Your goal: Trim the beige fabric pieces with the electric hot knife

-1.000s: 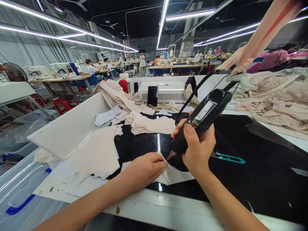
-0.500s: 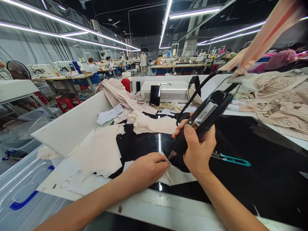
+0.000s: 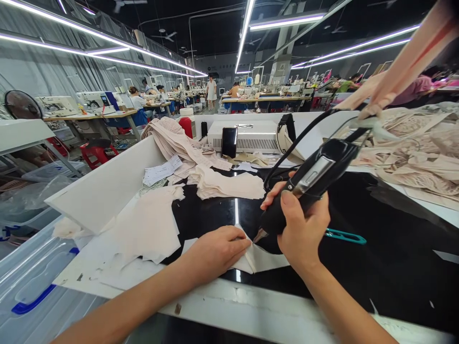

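Note:
My right hand [image 3: 300, 229] grips a black corded cutting tool [image 3: 311, 179], its metal tip down on a small pale fabric piece [image 3: 263, 258] near the front edge of the black table top [image 3: 394, 248]. My left hand [image 3: 215, 253] lies flat on the same piece just left of the tip, fingers pressing it down. The tool's black cord loops up behind it toward the right.
Teal thread snips [image 3: 344, 235] lie right of my right hand. Stacks of beige cut pieces [image 3: 225, 184] and scraps [image 3: 150, 229] sit left and behind. A white machine box [image 3: 247, 134] stands at the back, lace fabric [image 3: 419, 157] at the right, a plastic bin [image 3: 32, 286] at the left.
The tool's tip has slid slightly along the fabric edge toward me, and my right hand has shifted a little right. My left hand stays pressed on the piece.

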### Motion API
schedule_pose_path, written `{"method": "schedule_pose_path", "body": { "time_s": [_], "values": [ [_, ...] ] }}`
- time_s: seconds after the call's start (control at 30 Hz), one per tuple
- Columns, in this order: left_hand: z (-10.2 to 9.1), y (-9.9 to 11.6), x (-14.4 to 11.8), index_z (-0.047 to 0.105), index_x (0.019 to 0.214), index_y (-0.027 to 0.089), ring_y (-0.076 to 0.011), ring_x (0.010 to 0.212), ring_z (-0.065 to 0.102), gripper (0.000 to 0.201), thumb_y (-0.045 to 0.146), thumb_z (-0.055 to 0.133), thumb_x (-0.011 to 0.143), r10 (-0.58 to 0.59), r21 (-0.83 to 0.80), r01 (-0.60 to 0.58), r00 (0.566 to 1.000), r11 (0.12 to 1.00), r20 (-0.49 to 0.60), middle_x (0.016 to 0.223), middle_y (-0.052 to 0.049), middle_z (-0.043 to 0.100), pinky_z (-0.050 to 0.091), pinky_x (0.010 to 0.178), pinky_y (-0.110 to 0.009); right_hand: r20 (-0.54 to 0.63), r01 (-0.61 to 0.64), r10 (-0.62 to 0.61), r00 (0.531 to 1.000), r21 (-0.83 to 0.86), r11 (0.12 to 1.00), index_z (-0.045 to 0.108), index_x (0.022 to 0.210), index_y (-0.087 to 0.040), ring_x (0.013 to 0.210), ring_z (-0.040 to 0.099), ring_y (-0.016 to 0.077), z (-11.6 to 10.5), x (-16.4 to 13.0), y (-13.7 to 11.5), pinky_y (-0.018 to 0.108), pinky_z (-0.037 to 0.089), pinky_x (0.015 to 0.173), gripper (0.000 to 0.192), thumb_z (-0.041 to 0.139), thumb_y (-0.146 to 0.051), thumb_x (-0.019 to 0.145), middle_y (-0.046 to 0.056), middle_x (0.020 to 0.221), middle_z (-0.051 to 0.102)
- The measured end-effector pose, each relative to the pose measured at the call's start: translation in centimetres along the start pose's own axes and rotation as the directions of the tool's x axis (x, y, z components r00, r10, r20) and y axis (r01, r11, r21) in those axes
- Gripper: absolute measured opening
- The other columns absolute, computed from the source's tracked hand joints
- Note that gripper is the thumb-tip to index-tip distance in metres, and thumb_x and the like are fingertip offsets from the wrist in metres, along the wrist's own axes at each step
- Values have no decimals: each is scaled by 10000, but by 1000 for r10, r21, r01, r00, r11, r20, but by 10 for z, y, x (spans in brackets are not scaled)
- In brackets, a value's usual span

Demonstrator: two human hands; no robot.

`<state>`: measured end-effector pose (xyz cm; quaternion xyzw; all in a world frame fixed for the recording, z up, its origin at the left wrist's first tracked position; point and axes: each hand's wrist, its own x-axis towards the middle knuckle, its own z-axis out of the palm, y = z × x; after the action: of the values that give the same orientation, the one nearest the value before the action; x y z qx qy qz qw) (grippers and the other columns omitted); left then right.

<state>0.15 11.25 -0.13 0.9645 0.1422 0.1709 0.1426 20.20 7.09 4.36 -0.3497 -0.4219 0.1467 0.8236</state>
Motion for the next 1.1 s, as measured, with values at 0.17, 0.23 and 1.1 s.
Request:
{"method": "schedule_pose_path", "body": {
  "time_s": [0.17,0.23,1.1],
  "values": [
    [-1,-2,2,827,1313,179,-241,1216,803,348,283,495,1297,9,7,-9,1000,1000,-8,1355,-125,814,679,1092,-349,1,-6,6,1000,-27,1000,710,1048,-261,669,715,158,-2,5,-6,299,656,635,423,999,-559,968,-42,889,776],
    [-5,-3,3,821,1318,171,-243,1214,814,314,279,527,1290,26,22,-26,1000,999,-11,1344,-127,818,696,1092,-359,-28,24,-25,999,-23,999,718,1075,-267,661,705,162,-6,9,-13,300,649,609,441,1014,-569,946,-42,888,763],
    [15,30,7,799,1225,160,-257,1095,782,171,110,636,1202,62,197,-51,997,979,-50,1214,-99,791,695,1011,-369,-45,68,-74,996,-137,988,728,1072,-275,662,707,167,-42,0,-28,307,656,620,417,1018,-559,974,-30,917,779]
  ]
}}
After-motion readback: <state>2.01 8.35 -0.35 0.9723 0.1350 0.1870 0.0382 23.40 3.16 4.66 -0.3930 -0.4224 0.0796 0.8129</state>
